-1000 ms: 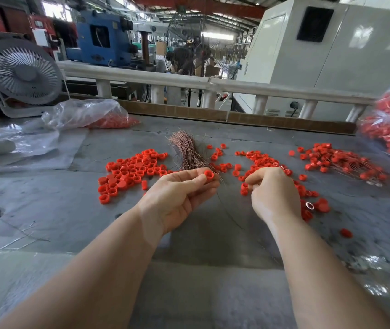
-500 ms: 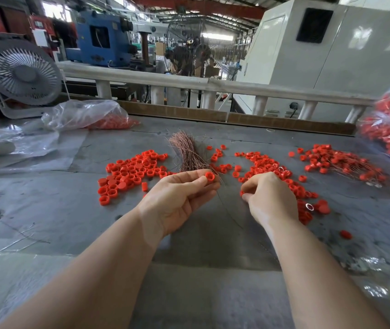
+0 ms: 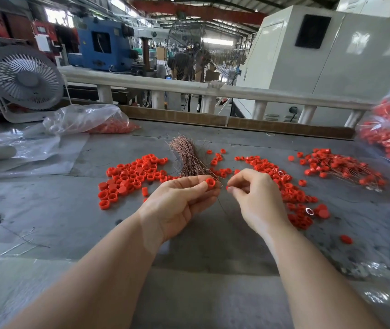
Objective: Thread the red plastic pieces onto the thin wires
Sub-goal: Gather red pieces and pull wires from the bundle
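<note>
While the left grip (image 3: 184, 200) pinched a red cap (image 3: 210, 183) steady at its fingertips, the right grip (image 3: 255, 195), just beside, was curled, apparently pinching a thin wire (image 3: 222, 205) for threading.

I see matt red plastic caps (image 3: 131, 176), coppery metal wires (image 3: 187, 156), a glossy clear plastic bag (image 3: 84, 118), upper left.
</note>
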Action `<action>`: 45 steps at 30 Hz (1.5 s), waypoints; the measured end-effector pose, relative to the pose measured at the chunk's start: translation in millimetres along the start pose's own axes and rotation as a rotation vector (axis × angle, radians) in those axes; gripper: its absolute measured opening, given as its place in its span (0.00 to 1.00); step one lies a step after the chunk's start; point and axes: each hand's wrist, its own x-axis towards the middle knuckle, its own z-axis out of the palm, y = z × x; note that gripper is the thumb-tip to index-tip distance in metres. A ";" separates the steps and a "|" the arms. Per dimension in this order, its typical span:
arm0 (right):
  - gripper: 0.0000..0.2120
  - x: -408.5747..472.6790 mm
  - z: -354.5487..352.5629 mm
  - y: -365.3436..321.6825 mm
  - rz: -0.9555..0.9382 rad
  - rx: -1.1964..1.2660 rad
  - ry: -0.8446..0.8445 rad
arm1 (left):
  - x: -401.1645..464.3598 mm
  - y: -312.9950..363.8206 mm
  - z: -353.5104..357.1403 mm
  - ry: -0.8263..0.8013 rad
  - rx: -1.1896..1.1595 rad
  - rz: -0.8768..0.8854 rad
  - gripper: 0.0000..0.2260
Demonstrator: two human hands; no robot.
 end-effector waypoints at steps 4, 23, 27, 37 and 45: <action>0.06 -0.9 1.1 -1.0 -0.034 0.042 -0.022 | 0.1 0.2 -0.2 0.005 0.008 0.008 0.07; 0.09 -0.4 3.2 -4.5 -0.029 0.455 -0.077 | 1.0 -0.1 -0.9 0.003 0.018 0.013 0.07; 0.10 -0.5 2.7 -6.5 0.008 0.583 -0.113 | 0.9 1.0 -1.0 0.003 -0.004 0.024 0.06; 0.11 -2.2 2.1 -8.2 -0.016 0.666 -0.092 | -0.1 1.4 -0.4 0.012 -0.004 0.050 0.07; 0.10 -1.9 3.9 -7.2 -0.073 0.538 -0.052 | 0.1 1.5 -0.4 0.011 -0.008 0.052 0.07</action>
